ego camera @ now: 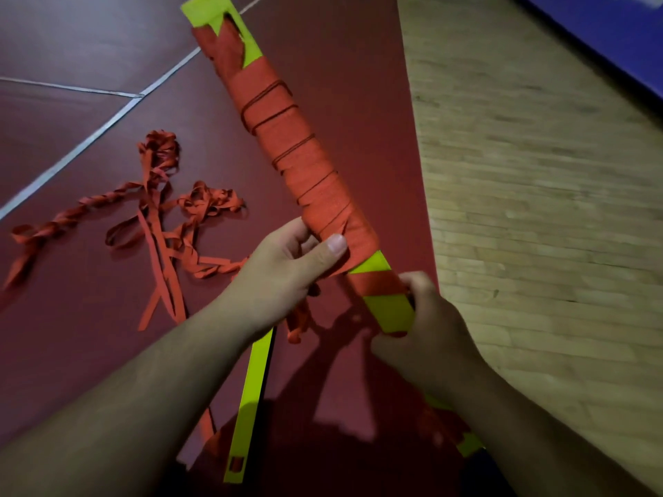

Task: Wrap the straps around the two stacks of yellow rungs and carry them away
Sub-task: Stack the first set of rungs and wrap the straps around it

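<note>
While we are holding the stack of yellow rungs (390,312) tilted above the dark red mat (71,48), its far end is pointing up and to the left and its near end is passing under our right forearm. A red strap (305,163) is covering most of its length in tight turns, leaving yellow showing at the far tip and in two short patches by our hands. Our left hand (287,267) is gripping the stack at the near end of the winding, the thumb pressing flat on the strap and the other fingers curling round the left edge. Our right hand (430,338) is gripping the bare yellow part just below, fingers curled over the right edge and the thumb lying against the near side.

Below our left wrist a second stack (256,389) is lying flat on the mat. Loose straps (161,217), partly twisted and tangled, are sprawling over the mat to the left. White lines (89,138) are crossing the mat beyond them. A wooden floor (538,209) is bordering the mat on the right, with a blue surface (610,30) filling the top right corner.
</note>
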Available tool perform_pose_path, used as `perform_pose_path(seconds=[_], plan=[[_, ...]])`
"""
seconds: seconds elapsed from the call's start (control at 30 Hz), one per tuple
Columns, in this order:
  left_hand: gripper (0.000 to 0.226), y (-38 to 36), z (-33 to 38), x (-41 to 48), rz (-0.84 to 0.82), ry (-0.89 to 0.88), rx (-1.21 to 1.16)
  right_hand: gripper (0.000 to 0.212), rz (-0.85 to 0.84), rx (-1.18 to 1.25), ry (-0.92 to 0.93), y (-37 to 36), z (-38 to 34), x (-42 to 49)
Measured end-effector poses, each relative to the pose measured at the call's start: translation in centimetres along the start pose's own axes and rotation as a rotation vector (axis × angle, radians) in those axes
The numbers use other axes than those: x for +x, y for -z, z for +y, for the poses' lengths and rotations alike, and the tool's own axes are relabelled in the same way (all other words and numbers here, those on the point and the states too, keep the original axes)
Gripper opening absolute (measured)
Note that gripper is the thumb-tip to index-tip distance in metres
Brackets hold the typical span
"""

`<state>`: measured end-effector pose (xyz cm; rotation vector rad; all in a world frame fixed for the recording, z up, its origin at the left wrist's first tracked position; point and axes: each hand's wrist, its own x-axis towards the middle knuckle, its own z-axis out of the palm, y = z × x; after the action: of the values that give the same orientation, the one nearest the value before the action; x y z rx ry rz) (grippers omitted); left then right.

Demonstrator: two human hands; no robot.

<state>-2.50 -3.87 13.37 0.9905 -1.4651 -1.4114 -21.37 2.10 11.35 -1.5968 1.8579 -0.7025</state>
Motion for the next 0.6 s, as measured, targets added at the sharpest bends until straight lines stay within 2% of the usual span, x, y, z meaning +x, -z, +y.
perform_pose_path(seconds=[0.07, 0.2, 0.33, 0.43, 0.53, 0.6], plan=[[0.031, 1.1, 0.0, 0.2, -0.016, -0.02, 0.091, 0.055, -0.024, 0.059, -0.005, 0.6, -0.1, 0.1], [0.022, 2.5, -0.6, 0.4, -0.102, 0.027, 0.199, 0.049, -0.113, 0.226, -0.007, 1.0, -0.3, -0.1], [0.026, 3.8, -1.1, 0.7, -0.093, -0.059, 0.387, 0.042, -0.142, 0.453, 0.05, 2.2, -0.5, 0.3], [0.033, 3.6, -1.4, 0.5, -0.082, -0.07, 0.258, 0.041, -0.219, 0.628, 0.029, 2.7, -0.3, 0.4], [0.06, 2.9, -2.3, 0.3, -0.128, -0.018, 0.171, 0.04, -0.289, 0.676, -0.026, 2.5, -0.1, 0.1], [0.053, 2.7, -2.8, 0.4, -0.099, 0.037, 0.215, 0.048, -0.327, 0.668, -0.068, 2.3, 0.3, 0.0]])
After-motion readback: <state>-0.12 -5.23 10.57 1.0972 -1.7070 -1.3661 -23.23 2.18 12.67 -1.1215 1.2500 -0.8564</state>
